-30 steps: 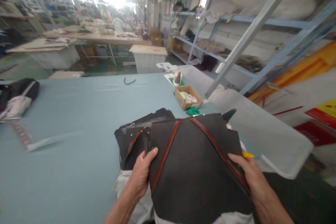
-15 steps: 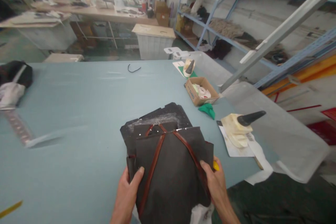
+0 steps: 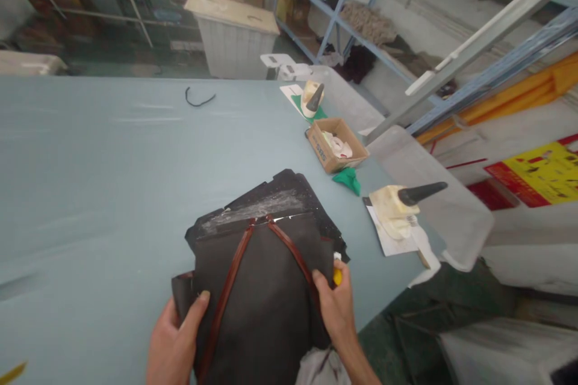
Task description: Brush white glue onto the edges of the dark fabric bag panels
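Observation:
A dark grey panel (image 3: 257, 289) with two reddish-brown strips is held at its sides near the table's front edge. On the left, my left hand (image 3: 178, 331) has its thumb on top and fingers curled under, beside a folded dark flap (image 3: 183, 295). My right hand (image 3: 336, 304) grips the opposite edge, thumb on top. A small yellow object (image 3: 338, 277) shows by its fingers, too covered to name. Beneath the panel's far edge lies a black sheet (image 3: 289, 189) with whitish smears. Grey-white cloth (image 3: 321, 367) shows under the panel at the bottom.
Ahead to the right stand a cardboard box (image 3: 336, 162) of scraps and a green cloth (image 3: 347, 179). A pale block with a dark nozzle (image 3: 392, 204) rests on a white card. A black cord (image 3: 198, 99) lies at the back. Shelves (image 3: 334, 15) line the wall.
My view has turned right and down. The second strip-trimmed edge that showed behind the panel is now hidden, and more of the smeared black sheet shows. Both hands keep their grip.

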`<state>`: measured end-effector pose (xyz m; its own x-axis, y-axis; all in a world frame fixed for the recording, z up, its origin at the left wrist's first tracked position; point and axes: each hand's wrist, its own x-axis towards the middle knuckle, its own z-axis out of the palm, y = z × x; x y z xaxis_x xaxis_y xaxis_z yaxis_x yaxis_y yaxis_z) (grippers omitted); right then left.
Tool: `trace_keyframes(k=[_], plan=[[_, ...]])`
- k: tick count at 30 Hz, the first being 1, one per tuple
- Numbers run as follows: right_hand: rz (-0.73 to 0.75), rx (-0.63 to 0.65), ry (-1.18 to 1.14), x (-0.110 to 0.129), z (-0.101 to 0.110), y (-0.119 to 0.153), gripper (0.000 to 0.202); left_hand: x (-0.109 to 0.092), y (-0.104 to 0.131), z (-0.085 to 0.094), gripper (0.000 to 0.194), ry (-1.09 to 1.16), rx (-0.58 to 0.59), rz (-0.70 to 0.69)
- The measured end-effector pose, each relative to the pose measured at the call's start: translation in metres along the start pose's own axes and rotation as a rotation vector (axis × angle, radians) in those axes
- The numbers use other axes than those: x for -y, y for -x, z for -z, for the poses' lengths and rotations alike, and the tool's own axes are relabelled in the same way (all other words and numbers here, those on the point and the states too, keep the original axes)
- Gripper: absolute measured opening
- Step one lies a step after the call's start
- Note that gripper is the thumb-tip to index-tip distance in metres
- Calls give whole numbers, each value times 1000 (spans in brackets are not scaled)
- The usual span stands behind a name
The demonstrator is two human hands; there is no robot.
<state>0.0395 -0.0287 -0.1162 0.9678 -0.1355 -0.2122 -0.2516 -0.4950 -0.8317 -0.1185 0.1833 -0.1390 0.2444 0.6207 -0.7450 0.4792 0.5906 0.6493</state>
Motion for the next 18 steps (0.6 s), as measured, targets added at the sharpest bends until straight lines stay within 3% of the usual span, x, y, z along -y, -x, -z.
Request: trace_keyframes(k=[3,9,14,18], plan=[[36,-60,65,-20,-19,-1,47,6,-18,-4,70,30,13,17],[111,-113,189,-30,-19,-5,41,4,-33,-16,68,122,46,125],[264,-123,148,-30,-2,-25,35,0,-31,-14,62,127,15,211],[466,-134,106,-5,24,-42,33,0,-25,-15,57,111,-55,208]])
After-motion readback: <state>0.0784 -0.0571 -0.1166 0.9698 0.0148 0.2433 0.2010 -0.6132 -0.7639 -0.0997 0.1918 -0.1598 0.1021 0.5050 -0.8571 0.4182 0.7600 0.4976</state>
